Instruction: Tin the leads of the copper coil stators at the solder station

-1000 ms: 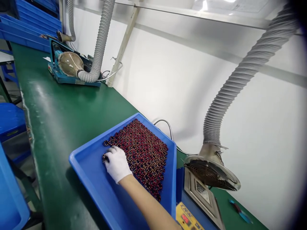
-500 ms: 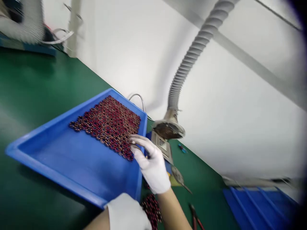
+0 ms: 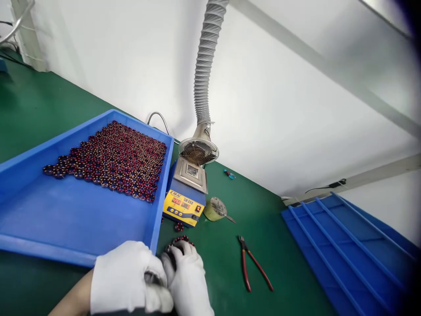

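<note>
Both my hands wear white gloves and are close together at the bottom of the view. My right hand [image 3: 188, 274] reaches onto a small pile of round wire-wound stators [image 3: 184, 238], with its fingers curled around some of them. Just to the left, my left hand [image 3: 126, 276] is closed, thumb against the fingers; what lies between them is hidden. It overlaps the near right corner of a blue tray [image 3: 82, 255]. Inside the tray, many red-and-copper stators [image 3: 121, 153] lie in tight rows toward the far side. One loose stator [image 3: 178, 227] sits beyond the pile.
A blue heating unit with a yellow panel [image 3: 180, 208] stands right of the tray, beneath a fume hose [image 3: 205, 66]. Beside it are a small pot [image 3: 215, 208] and red-handled cutters [image 3: 251, 263]. A blue ribbed tray [image 3: 345, 250] lies at the right.
My right hand has left the stators in the tray and come back to the pile outside it. My left hand now shows more fully beside it. The view has swung right.
</note>
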The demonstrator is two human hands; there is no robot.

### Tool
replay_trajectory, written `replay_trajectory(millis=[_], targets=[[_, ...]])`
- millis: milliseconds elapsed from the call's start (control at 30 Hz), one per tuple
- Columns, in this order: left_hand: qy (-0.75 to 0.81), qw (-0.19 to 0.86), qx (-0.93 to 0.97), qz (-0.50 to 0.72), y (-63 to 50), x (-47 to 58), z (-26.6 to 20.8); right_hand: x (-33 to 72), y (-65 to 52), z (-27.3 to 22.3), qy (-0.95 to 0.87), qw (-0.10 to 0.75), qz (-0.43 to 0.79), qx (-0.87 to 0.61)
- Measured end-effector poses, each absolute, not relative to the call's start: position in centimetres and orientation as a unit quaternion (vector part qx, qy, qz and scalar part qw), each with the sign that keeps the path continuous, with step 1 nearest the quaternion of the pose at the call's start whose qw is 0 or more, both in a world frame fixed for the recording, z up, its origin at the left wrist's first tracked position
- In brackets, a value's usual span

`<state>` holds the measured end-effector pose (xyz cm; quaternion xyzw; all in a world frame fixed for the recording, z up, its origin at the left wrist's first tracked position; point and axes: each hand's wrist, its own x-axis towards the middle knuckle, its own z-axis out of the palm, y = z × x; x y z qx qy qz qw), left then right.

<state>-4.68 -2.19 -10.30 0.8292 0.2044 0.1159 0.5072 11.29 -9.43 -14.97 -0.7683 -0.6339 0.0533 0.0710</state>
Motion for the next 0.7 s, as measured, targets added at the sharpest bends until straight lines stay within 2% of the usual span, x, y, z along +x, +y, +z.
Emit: replay_trajectory(millis=[100,200,267,333,400,467,500,533,600,700], targets=[[0.217,0.525,0.815,0.113,-2.3,-4.5,-10.6,10.7,-8.2,-15.3,-0.646,0.080,0.055,-0.757],[0.243,0.525,0.808,0.114,-2.6,-4.2,-10.4,10.7,-6.5,-14.8,-0.691,0.044,0.079,-0.717],[0.267,0.513,0.807,0.118,-2.7,-4.1,-10.0,11.3,-5.5,-13.8,-0.707,0.068,0.120,-0.694],[0.292,0.497,0.808,0.123,-2.6,-4.2,-9.4,12.2,-4.7,-12.1,-0.673,0.185,0.199,-0.688],[0.326,0.471,0.803,0.161,-2.2,-4.2,-8.5,13.2,-4.1,-9.6,-0.577,0.376,0.301,-0.660],[0.357,0.384,0.809,0.265,-1.6,-4.1,-7.1,13.9,-3.8,-6.7,-0.459,0.557,0.382,-0.577],[0.358,0.309,0.817,0.330,-1.3,-3.8,-6.2,14.0,-3.9,-5.3,-0.408,0.621,0.417,-0.524],[0.343,0.222,0.824,0.393,-1.1,-3.4,-5.2,14.0,-4.0,-4.0,-0.367,0.665,0.453,-0.466],[0.289,0.060,0.829,0.475,-1.0,-2.3,-3.4,13.8,-4.4,-2.3,-0.320,0.700,0.529,-0.357],[0.247,-0.015,0.806,0.537,-1.1,-0.3,-1.7,13.4,-4.7,-1.6,-0.310,0.702,0.589,-0.255]])
